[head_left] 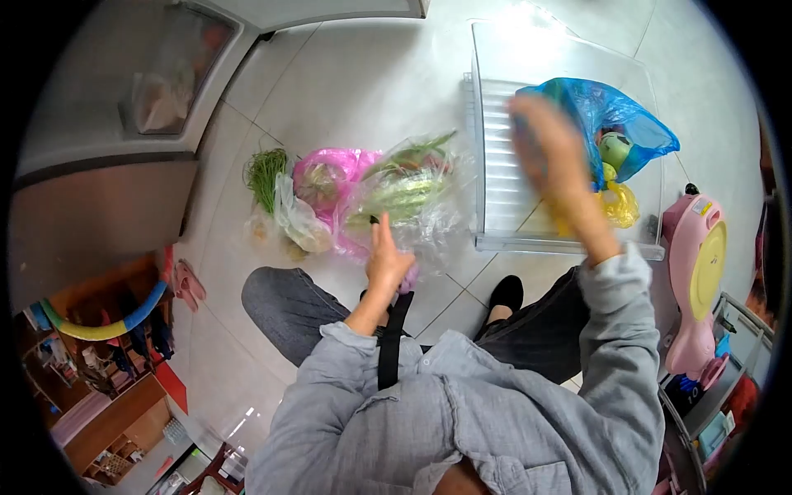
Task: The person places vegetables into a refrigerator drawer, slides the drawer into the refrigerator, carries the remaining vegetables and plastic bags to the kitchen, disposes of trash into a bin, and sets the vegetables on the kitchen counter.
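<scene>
My left hand (386, 257) is at the near edge of a clear plastic bag (412, 194) of green vegetables, fingers pointing away from me; whether it grips anything is unclear. Beside that bag lie a pink bag (318, 177), a whitish bag (301, 216) and a bunch of thin green stalks (264, 180). My right hand (551, 144), smeared by motion, is over the clear fridge drawer (499, 177). Right next to it, a blue bag (639, 124) holding a round green item (615, 150) and a yellow bag (620, 205) lie in the drawer.
An open fridge (124, 157) stands at the left. A pink and yellow plastic object (697, 264) lies at the right by a grey rack (738, 330). Pink slippers (189, 285) and shelves (115, 371) are at the lower left. My legs flank the near floor.
</scene>
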The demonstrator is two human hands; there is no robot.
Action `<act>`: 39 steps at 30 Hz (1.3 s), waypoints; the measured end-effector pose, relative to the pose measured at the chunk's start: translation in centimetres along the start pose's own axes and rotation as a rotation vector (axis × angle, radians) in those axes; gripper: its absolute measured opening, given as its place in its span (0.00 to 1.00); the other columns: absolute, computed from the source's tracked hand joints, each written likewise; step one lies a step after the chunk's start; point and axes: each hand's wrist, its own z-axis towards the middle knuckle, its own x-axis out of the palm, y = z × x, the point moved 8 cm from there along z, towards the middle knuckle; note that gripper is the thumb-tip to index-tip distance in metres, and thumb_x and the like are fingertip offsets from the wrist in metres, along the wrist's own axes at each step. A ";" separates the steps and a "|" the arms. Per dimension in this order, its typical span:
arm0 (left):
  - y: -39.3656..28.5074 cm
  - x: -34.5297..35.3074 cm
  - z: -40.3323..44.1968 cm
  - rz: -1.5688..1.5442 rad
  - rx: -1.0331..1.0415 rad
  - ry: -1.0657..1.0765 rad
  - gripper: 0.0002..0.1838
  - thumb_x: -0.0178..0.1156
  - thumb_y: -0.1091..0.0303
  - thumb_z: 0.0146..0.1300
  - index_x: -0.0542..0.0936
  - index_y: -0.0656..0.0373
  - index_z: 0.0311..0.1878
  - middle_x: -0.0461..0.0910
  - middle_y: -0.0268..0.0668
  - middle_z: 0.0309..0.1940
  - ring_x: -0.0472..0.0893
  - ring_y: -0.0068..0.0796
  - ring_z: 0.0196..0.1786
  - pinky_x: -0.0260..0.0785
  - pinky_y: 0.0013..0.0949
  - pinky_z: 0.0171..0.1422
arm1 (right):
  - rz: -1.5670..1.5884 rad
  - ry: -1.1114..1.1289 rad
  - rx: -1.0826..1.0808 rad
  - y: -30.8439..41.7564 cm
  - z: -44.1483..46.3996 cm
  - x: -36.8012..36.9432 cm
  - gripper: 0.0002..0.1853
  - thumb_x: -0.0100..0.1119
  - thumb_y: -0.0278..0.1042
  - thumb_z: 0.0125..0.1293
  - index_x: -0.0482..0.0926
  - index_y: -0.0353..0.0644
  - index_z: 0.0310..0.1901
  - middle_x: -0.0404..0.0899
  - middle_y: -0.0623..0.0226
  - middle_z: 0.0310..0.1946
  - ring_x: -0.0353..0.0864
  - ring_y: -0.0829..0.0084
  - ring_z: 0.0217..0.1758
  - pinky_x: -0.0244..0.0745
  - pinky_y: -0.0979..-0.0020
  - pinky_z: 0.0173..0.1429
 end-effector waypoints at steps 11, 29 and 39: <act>6.0 -1.9 2.2 0.134 -0.308 -0.132 0.45 0.62 0.71 0.44 0.49 0.50 0.65 0.61 0.50 0.59 0.76 0.52 0.42 0.70 0.43 0.42 | -0.495 0.889 -0.518 7.8 -15.6 22.3 0.21 0.50 0.37 0.54 0.70 0.43 0.51 0.72 0.58 0.42 0.73 0.56 0.42 0.70 0.58 0.40; 4.0 -6.3 1.0 -0.086 -0.209 -0.540 0.34 0.63 0.68 0.44 0.64 0.56 0.58 0.70 0.48 0.51 0.73 0.46 0.49 0.66 0.39 0.49 | 0.875 0.258 0.618 -1.8 1.6 12.5 0.08 0.51 0.32 0.61 0.76 0.40 0.38 0.75 0.72 0.31 0.74 0.82 0.33 0.72 0.78 0.35; 5.9 -6.1 4.0 -0.804 -0.211 -0.373 0.08 0.57 0.73 0.51 0.79 0.63 0.35 0.78 0.32 0.24 0.74 0.21 0.29 0.66 0.26 0.35 | 1.332 0.188 0.681 -0.5 2.3 11.3 0.08 0.50 0.33 0.63 0.73 0.39 0.39 0.75 0.71 0.35 0.74 0.79 0.39 0.70 0.75 0.49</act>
